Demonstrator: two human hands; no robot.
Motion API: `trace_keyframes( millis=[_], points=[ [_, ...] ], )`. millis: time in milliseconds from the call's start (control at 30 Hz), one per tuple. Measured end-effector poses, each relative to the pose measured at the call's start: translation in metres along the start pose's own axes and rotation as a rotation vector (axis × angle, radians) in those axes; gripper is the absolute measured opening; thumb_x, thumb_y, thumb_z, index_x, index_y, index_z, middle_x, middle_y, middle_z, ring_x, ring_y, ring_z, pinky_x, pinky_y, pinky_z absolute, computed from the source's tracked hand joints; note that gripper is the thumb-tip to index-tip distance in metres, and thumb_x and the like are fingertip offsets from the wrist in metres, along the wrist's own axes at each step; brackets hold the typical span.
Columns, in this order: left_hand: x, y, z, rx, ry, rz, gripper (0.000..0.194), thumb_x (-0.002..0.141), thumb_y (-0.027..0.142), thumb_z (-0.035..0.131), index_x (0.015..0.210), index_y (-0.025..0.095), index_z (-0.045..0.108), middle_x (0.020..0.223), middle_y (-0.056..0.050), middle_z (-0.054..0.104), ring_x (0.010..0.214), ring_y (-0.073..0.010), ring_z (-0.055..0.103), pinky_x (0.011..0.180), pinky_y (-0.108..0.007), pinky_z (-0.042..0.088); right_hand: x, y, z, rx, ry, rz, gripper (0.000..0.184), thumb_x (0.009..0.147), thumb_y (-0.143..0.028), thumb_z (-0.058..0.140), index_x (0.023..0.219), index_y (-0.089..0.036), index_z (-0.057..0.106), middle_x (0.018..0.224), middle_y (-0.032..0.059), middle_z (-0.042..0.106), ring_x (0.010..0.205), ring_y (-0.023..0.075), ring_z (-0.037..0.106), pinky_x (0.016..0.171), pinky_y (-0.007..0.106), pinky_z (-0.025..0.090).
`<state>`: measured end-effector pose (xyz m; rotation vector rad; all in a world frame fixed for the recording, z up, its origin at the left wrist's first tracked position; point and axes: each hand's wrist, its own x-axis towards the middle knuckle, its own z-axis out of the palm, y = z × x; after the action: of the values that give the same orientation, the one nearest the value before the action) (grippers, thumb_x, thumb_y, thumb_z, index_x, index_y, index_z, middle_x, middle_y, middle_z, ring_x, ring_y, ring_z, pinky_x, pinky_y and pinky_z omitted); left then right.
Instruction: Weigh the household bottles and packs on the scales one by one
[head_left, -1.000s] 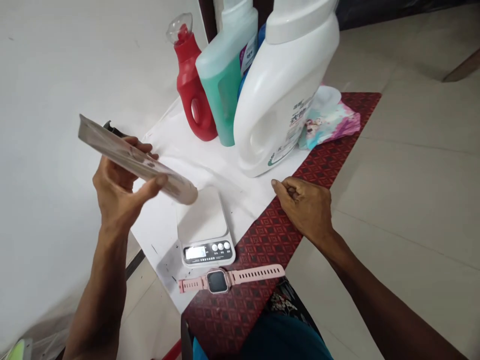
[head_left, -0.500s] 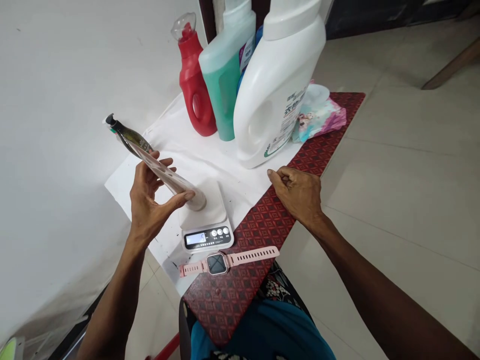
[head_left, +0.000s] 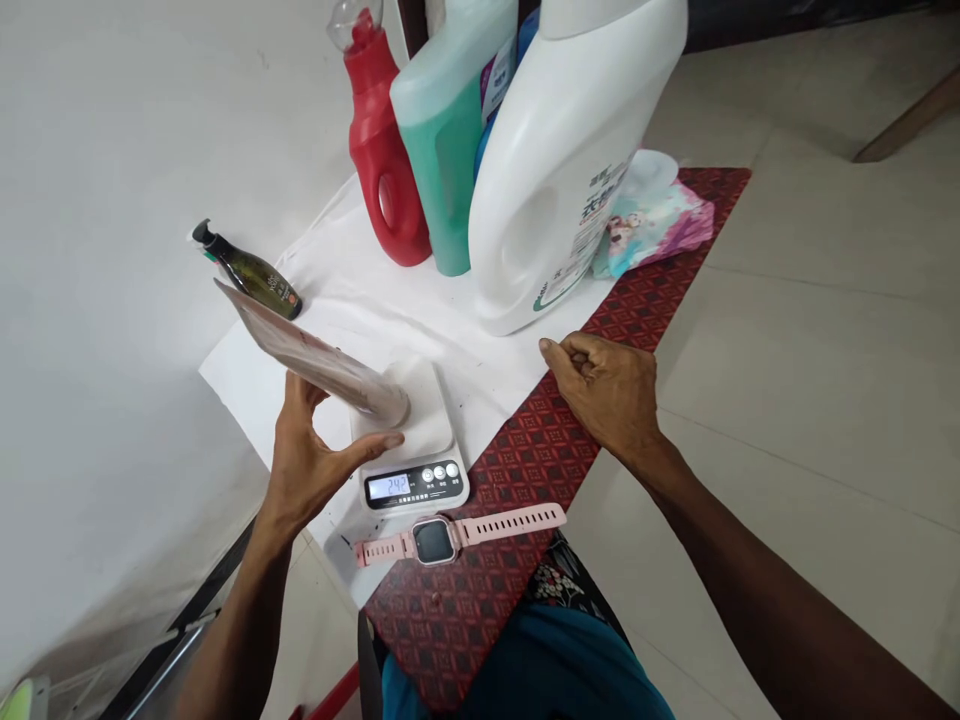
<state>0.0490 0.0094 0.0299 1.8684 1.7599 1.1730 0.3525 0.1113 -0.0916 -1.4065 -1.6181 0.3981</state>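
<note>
Tube rests on the scale, now reading 242; your left hand has loosened its thumb, fingers spread; your right hand stays curled. One tube, one scale, one watch.

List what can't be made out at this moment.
All in the head view:
Left hand: fingertips other than the thumb's are hidden behind the pouch; contact unclear.
Pouch: print unreadable, seen nearly edge-on.
Blue container: mostly hidden by the green bottle and white bottle.
White bottle: top cut off by the upper edge.
Scale: lettering too small.
</note>
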Motion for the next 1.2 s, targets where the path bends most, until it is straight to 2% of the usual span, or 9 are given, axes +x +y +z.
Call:
trace_keyframes(
  millis=[167, 400, 500, 633, 767, 900, 1000, 1100, 1200],
  points=[
    [0.030, 0.002, 0.018, -0.021, 0.068, -0.036, 0.071, 0.068, 0.044, 0.100, 0.127, 0.021, 0.067, 0.127, -0.012, 0.077, 0.111, -0.0304, 0.078, 0.097, -0.049, 0.069, 0.001, 0.000, -0.001, 0.016, -0.008, 0.004, 0.045, 0.098, -0.045, 0.059, 0.061, -0.025, 0.042, 0.051, -0.0029, 0.042, 0.051, 0.0144, 0.043, 0.059, 0.034, 0.032],
    [0.151, -0.023, 0.072, -0.034, 0.079, -0.019, 0.064, 0.061, 0.040, 0.099, 0.105, 0.021, 0.057, 0.107, -0.006, 0.072, 0.097, -0.0260, 0.075, 0.080, -0.040, 0.066, 0.003, -0.003, -0.005, 0.033, -0.022, 0.028, 0.051, 0.101, -0.052, 0.054, 0.060, -0.026, 0.040, 0.050, -0.0024, 0.042, 0.051, 0.0152, 0.042, 0.058, 0.034, 0.032],
    [0.186, -0.029, 0.100, -0.024, 0.060, -0.064, 0.059, 0.061, 0.033, 0.097, 0.100, 0.022, 0.055, 0.103, -0.005, 0.072, 0.090, -0.0231, 0.072, 0.080, -0.039, 0.063, 0.004, -0.004, -0.006, 0.051, -0.020, 0.024, 0.052, 0.102, -0.053, 0.053, 0.060, -0.026, 0.040, 0.050, -0.0026, 0.043, 0.049, 0.0149, 0.041, 0.058, 0.034, 0.033],
    [0.204, -0.032, 0.121, -0.008, 0.062, -0.062, 0.061, 0.062, 0.034, 0.100, 0.101, 0.021, 0.055, 0.110, -0.008, 0.073, 0.093, -0.0238, 0.071, 0.085, -0.041, 0.061, 0.003, -0.004, -0.007, 0.053, -0.025, 0.012, 0.051, 0.103, -0.050, 0.054, 0.060, -0.026, 0.040, 0.051, -0.0032, 0.043, 0.048, 0.0142, 0.039, 0.058, 0.034, 0.033],
    [0.203, -0.040, 0.125, -0.066, -0.011, -0.052, 0.070, 0.064, 0.038, 0.101, 0.113, 0.021, 0.055, 0.122, -0.012, 0.073, 0.104, -0.0272, 0.072, 0.090, -0.043, 0.062, 0.001, -0.003, -0.007, 0.040, -0.012, -0.020, 0.049, 0.102, -0.048, 0.057, 0.061, -0.026, 0.045, 0.051, -0.0036, 0.043, 0.048, 0.0142, 0.039, 0.059, 0.033, 0.033],
    [0.186, -0.055, 0.101, -0.091, -0.013, -0.021, 0.090, 0.066, 0.044, 0.102, 0.137, 0.021, 0.051, 0.149, -0.021, 0.061, 0.117, -0.0313, 0.070, 0.093, -0.044, 0.062, 0.000, 0.002, -0.006, 0.012, 0.022, -0.061, 0.049, 0.102, -0.049, 0.060, 0.061, -0.025, 0.048, 0.051, -0.0015, 0.049, 0.047, 0.0154, 0.044, 0.057, 0.035, 0.033],
    [0.173, -0.072, 0.056, 0.072, 0.329, 0.086, 0.088, 0.077, 0.046, 0.095, 0.147, 0.024, 0.046, 0.158, -0.021, 0.052, 0.132, -0.0343, 0.064, 0.107, -0.051, 0.058, 0.000, 0.005, -0.005, -0.009, 0.023, -0.100, 0.050, 0.102, -0.052, 0.060, 0.061, -0.025, 0.052, 0.052, 0.0007, 0.055, 0.047, 0.0169, 0.049, 0.056, 0.036, 0.034],
    [0.173, -0.098, 0.002, 0.329, 0.766, 0.095, 0.096, 0.078, 0.038, 0.093, 0.154, 0.021, 0.038, 0.165, -0.024, 0.040, 0.157, -0.0384, 0.042, 0.129, -0.059, 0.039, 0.001, 0.006, -0.005, -0.039, -0.002, -0.105, 0.051, 0.103, -0.055, 0.059, 0.061, -0.025, 0.053, 0.052, 0.0016, 0.057, 0.047, 0.0181, 0.052, 0.056, 0.036, 0.035],
    [0.188, -0.131, -0.036, 0.394, 0.837, -0.165, 0.109, 0.071, 0.035, 0.097, 0.157, 0.016, 0.032, 0.170, -0.030, 0.032, 0.166, -0.0428, 0.026, 0.134, -0.064, 0.027, 0.002, 0.005, -0.005, -0.064, -0.016, -0.083, 0.053, 0.102, -0.055, 0.059, 0.060, -0.025, 0.053, 0.050, 0.0015, 0.055, 0.046, 0.0180, 0.052, 0.055, 0.035, 0.035]
  ],
)
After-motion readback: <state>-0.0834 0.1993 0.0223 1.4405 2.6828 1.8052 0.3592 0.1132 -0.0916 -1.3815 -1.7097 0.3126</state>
